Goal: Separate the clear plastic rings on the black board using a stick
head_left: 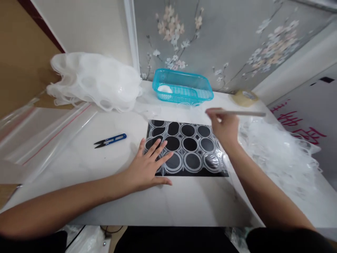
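Observation:
My left hand (147,165) lies flat with fingers spread on the left part of a clear plastic sheet with rows of pale rings (189,144). Under that sheet is a black board (193,173), its edges showing around the rings. My right hand (224,127) is raised above the board's upper right corner. Its fingers are closed on a thin, pale stick-like tool (243,113) that points right; its exact kind is unclear. To the left of the board rests a pair of blue-handled thread snips (110,140), blades pointing left.
A blue plastic basket (184,93) with a round white item stands against the wall. White translucent ring material is heaped at back left (97,80) and on the right (281,151). A tape roll (244,97) sits at back right. Plastic bags (52,137) cover the left side.

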Demonstrator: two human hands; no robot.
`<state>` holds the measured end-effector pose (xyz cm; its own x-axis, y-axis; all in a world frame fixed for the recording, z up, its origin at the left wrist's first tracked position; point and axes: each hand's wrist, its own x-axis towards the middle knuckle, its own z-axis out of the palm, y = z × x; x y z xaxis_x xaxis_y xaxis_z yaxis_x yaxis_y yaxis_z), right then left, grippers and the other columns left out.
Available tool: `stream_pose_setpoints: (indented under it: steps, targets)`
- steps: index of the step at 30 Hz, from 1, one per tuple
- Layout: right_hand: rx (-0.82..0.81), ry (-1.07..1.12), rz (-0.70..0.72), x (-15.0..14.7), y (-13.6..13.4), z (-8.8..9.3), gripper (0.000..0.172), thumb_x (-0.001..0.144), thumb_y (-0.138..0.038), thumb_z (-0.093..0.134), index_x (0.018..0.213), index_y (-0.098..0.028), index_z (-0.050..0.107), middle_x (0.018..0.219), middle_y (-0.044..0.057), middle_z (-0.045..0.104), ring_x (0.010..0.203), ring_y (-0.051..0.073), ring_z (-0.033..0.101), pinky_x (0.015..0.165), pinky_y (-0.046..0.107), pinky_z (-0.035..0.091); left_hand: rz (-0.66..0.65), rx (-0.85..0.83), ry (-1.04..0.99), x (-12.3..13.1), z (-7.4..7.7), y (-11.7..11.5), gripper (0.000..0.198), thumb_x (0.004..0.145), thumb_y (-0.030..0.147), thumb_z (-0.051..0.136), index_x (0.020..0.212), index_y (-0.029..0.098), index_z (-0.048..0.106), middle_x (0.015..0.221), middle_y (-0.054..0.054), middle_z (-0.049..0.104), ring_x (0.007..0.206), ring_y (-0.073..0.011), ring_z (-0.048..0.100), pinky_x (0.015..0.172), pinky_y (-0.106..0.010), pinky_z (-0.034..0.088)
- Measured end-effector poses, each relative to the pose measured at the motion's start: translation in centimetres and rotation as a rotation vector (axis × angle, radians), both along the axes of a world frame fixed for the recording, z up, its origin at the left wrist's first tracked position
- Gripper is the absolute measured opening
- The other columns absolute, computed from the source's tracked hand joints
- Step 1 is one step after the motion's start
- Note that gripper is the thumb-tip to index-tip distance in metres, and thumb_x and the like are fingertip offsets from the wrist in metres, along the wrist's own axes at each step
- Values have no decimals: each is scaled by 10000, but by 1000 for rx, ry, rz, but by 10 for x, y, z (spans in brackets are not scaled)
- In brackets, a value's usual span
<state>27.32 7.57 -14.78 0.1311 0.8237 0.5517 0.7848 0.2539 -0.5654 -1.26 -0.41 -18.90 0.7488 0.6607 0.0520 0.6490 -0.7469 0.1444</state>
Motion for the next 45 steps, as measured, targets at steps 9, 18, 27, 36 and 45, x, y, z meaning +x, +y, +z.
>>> stream_pose_setpoints:
  steps: [9,18,27,36,45]
  targets:
    - [-332,251,357,-20,-79,-44,153,863,-315,584,866,-223,706,917,58,729,930,225,678,867,391,534,-66,21,33,46,15,6,807,851,757,170,1454,243,324,1522,-122,262,1422,-337,172,1100,-618,-13]
    - [-365,246,354,-18,-76,-42,151,851,-328,602,857,-235,721,933,59,712,951,229,671,862,402,540,-48,41,66,60,2,0,926,828,782,156,1474,128,266,1524,-144,244,1421,-345,163,1129,-576,24]
    - [-315,205,360,-17,-74,-44,127,853,-285,605,850,-224,717,888,54,727,945,222,671,842,390,559,-46,13,61,60,2,0,915,832,779,175,1475,134,265,1537,-125,210,1429,-347,123,1134,-559,18]
    - [-115,-462,537,-19,-78,-46,302,894,-153,475,1145,-125,640,1156,151,676,1136,266,609,1009,450,480,-47,-18,46,59,2,1,949,796,815,183,1463,149,295,1536,-138,207,1426,-361,123,1097,-619,-73]
    - [56,-27,-200,61,-6,-13,316,899,-281,445,925,-133,722,983,131,736,941,289,691,892,457,514,-74,63,96,54,1,2,939,795,816,180,1476,176,268,1536,-115,231,1425,-352,136,1100,-614,-77]
